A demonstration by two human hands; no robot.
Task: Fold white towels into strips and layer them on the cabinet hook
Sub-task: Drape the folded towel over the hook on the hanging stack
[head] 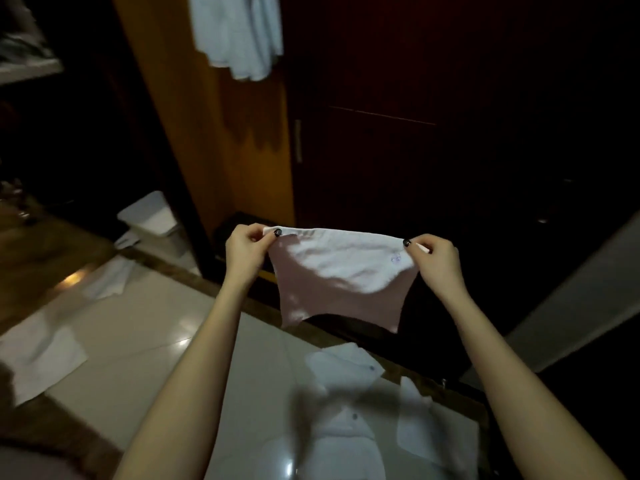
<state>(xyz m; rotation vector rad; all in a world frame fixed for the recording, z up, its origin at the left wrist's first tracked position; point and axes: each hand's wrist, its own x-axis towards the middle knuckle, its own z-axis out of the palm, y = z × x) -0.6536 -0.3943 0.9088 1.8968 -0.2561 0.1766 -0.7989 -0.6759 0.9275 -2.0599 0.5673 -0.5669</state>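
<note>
Two top corners carry the whole white towel: the left hand pinches one and the right hand the other, fingers clenched on the hem, so the cloth hangs slack between them in front of the dark cabinet door. It looks light, soft and limp, sagging in the middle. It should crease wherever it is pinched, and the hemmed corners seem the surest hold for bringing edge to edge into a strip. Whether its pinkish lower half is shade or tint I cannot tell. Above the white towel, the hung towels are cut off by the frame's top, so the hook is hidden. Below the white towel, the floor towels are blurred.
</note>
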